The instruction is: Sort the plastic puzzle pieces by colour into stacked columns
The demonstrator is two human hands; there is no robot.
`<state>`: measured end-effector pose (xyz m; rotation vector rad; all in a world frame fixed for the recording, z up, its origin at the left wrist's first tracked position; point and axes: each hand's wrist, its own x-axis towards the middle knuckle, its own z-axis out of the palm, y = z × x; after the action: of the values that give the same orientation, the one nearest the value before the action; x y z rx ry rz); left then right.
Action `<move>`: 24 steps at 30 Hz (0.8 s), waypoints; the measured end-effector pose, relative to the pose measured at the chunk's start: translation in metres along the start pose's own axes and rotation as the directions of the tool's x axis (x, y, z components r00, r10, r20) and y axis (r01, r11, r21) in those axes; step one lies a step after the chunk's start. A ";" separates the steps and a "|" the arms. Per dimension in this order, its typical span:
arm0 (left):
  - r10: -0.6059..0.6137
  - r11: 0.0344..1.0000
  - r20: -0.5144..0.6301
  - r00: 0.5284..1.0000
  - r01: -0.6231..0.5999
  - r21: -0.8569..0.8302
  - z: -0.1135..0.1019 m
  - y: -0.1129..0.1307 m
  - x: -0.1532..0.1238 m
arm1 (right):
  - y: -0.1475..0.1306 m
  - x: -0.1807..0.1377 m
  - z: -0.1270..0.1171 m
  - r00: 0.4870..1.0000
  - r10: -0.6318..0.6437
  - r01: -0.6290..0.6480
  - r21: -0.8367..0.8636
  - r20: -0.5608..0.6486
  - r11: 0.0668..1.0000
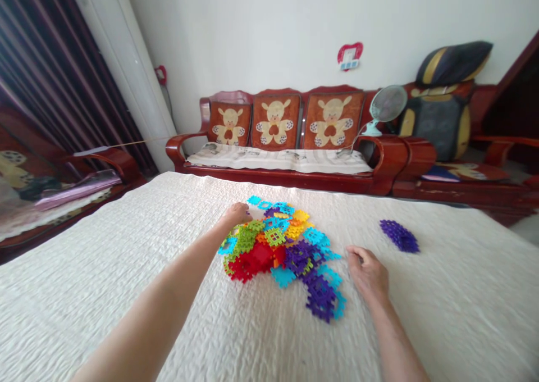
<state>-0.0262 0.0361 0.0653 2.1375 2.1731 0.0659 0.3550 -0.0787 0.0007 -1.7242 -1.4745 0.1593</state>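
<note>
Lying beside right fingers (359, 252): tiles (261, 254)

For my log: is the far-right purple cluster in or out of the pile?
Out: the purple cluster lies apart, right of the pile.

Bare left forearm (164, 292), bare right forearm (398, 337), bare right grip (370, 272), left grip (237, 214) apparently bare
</note>
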 end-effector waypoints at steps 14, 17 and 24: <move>0.244 0.925 -0.049 0.969 -0.247 -0.289 -0.046 0.048 -0.035 | 0.002 0.000 0.002 1.000 -0.002 0.001 0.020 0.029 1.000; 0.413 0.798 0.025 0.910 -0.349 -0.491 -0.055 0.061 -0.036 | 0.003 0.000 0.003 0.999 0.003 -0.004 0.022 0.034 1.000; 0.098 0.954 -0.009 0.995 -0.096 -0.283 -0.039 0.092 0.011 | 0.003 0.000 0.003 1.000 -0.017 0.016 0.033 0.018 0.999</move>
<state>0.0619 0.0499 0.1126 2.0744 1.9174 0.3561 0.3554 -0.0776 -0.0029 -1.6874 -1.4910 0.1902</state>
